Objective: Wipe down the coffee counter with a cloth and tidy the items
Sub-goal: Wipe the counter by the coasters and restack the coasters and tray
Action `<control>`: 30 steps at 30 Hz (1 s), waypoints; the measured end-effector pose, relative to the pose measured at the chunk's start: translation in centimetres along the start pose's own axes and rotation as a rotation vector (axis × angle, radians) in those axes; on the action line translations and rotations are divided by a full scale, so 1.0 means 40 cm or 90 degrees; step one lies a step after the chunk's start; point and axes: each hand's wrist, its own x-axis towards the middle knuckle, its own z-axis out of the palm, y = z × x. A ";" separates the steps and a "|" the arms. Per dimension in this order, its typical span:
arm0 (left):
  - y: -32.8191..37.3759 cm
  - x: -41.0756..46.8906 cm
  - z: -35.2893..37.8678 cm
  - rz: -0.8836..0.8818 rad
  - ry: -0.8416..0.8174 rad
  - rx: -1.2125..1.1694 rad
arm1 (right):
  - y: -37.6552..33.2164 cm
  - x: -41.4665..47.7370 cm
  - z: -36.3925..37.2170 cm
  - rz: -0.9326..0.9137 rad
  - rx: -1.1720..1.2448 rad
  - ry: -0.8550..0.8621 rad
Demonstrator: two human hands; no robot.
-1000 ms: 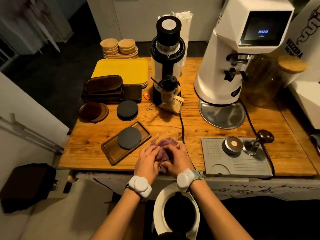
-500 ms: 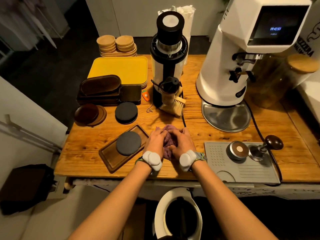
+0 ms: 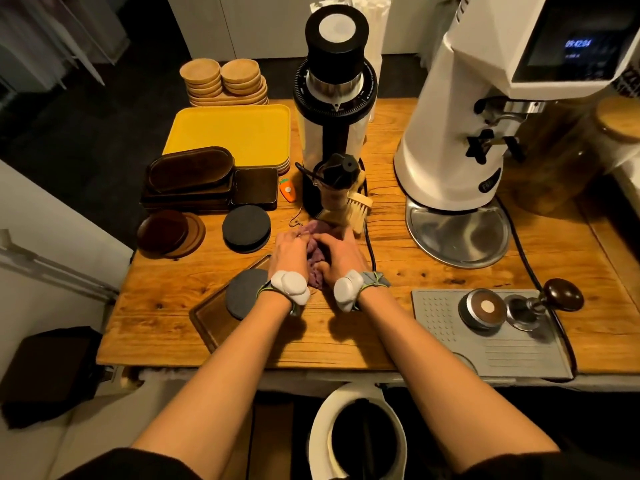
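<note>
Crowding the cloth (image 3: 313, 233): brush (image 3: 349, 211) ahead, coaster (image 3: 246, 229) left.

Around your feet: a bin, a bag, cabinets.
You look straight down into the white bin (image 3: 356, 441), its inside dark; left of the bin a black bag (image 3: 48, 372) lies on the pale floor, and far beyond the bin stand white cabinets (image 3: 242, 26).
</note>
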 end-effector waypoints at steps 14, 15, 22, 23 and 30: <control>0.035 -0.082 0.010 0.033 -0.049 -0.041 | 0.047 -0.099 -0.018 0.020 0.016 -0.031; 0.043 -0.098 0.022 0.033 -0.046 -0.048 | 0.059 -0.116 -0.017 0.029 0.009 -0.027; 0.060 -0.117 0.048 0.054 -0.040 -0.106 | 0.093 -0.133 -0.018 0.056 0.033 0.001; 0.063 -0.112 0.047 0.060 -0.040 -0.118 | 0.094 -0.127 -0.023 0.058 0.036 0.008; 0.111 -0.037 0.044 0.062 -0.052 -0.120 | 0.124 -0.072 -0.066 0.047 0.057 0.036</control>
